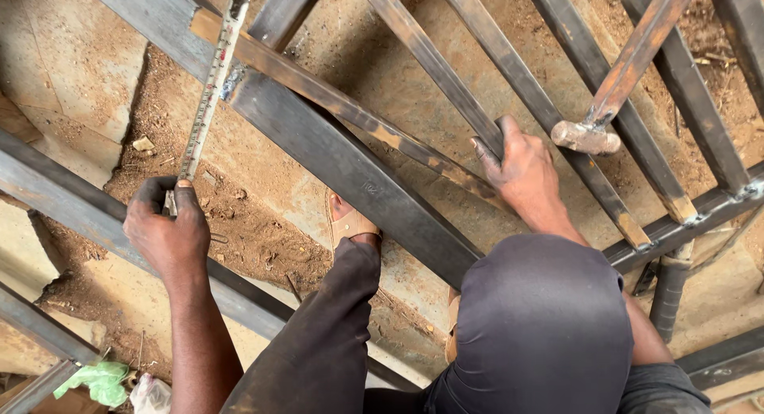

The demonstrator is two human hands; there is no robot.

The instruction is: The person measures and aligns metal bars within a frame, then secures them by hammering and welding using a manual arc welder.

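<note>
Measuring on a welded steel frame (pixel 350 171) here, which lies over a dirt and concrete floor (pixel 72 72). The left hand (pixel 163 231) pinches the near end of a tape measure blade (pixel 208 92) between thumb and fingertips, closed tight on it, just above the frame's lower-left rail (pixel 56 195). The blade runs up and away to the frame's top-left corner, where its tip sits on the wide flat bar. The right hand (pixel 521 171) is wrapped around one of the slanted square bars (pixel 446 72) near the middle of the frame, fingers curled shut on it, steadying it. To get a good reading I'd say keep the blade pulled straight and flat, no sag (it looks a bit twisted on edge right now), and make sure the far tip is seated against the same edge every time. Read square on, not from an angle. A hammer (pixel 587 136) with a rusty handle rests across the bars toward the frame's right side, well apart from the tape, close to the right hand. Feet in sandals (pixel 350 223) stand under the frame.
</note>
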